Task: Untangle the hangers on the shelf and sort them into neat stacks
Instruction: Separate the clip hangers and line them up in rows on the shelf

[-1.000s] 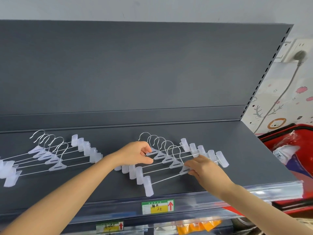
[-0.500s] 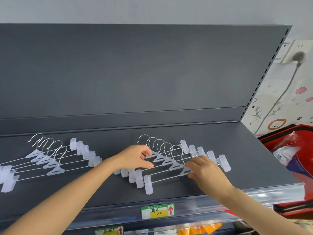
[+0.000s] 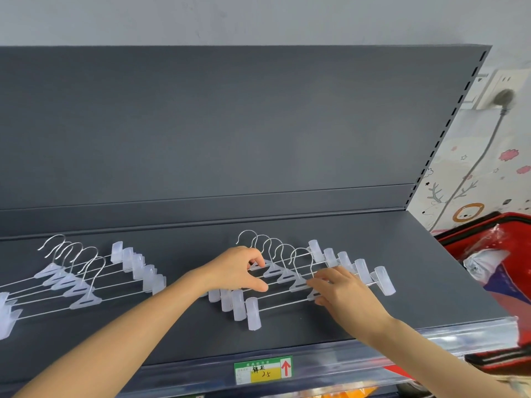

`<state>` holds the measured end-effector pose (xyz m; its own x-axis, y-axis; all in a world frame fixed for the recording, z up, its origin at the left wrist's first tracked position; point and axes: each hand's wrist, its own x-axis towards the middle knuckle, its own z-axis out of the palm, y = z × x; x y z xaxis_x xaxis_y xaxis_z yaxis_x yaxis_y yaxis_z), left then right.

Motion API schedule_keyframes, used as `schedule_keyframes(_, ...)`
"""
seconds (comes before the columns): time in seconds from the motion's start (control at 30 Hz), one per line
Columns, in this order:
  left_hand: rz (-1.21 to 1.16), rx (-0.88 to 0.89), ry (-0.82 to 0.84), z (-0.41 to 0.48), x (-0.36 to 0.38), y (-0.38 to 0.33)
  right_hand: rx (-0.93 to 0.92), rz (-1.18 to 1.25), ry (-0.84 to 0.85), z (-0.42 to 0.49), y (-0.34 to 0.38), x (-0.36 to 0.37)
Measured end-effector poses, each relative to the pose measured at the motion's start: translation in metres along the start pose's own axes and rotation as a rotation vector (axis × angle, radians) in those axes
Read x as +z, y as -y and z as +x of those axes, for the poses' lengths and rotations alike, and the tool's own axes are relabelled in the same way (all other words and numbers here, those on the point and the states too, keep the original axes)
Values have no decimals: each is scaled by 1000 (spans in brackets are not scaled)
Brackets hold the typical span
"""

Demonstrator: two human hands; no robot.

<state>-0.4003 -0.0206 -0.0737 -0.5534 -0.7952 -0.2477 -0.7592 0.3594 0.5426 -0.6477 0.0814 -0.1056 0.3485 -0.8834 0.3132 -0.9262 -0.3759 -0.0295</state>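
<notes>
Two bare hands meet over a dark grey metal shelf (image 3: 416, 282). Nearest the camera, a clear plastic price rail (image 3: 373, 354) runs along its front edge. The rail carries a green and yellow paper label (image 3: 263, 370) with a red arrow.

Just beyond the rail, a fanned stack of five wire hangers with frosted plastic clips (image 3: 287, 276) lies flat on the shelf, a little right of its middle, hooks pointing to the back. The right hand (image 3: 344, 291) rests on the near hangers of this stack with its fingers nearly straight and spread across the rods. The left hand (image 3: 235, 268) is curled over the stack's left half, its fingertips on a far hanger's neck and its thumb along a nearer rod, pinching the wires between them.

Well apart to the left lies a second stack of matching clip hangers (image 3: 84, 300), touched by neither hand.

Behind them rises the grey back panel (image 3: 230, 124). At the right stands a red bag (image 3: 494, 254).
</notes>
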Motion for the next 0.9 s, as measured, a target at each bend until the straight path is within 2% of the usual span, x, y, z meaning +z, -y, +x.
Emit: schedule_keyframes(0.9,61,16,42,82,3,-53,146,-14,59,3,-70,-4)
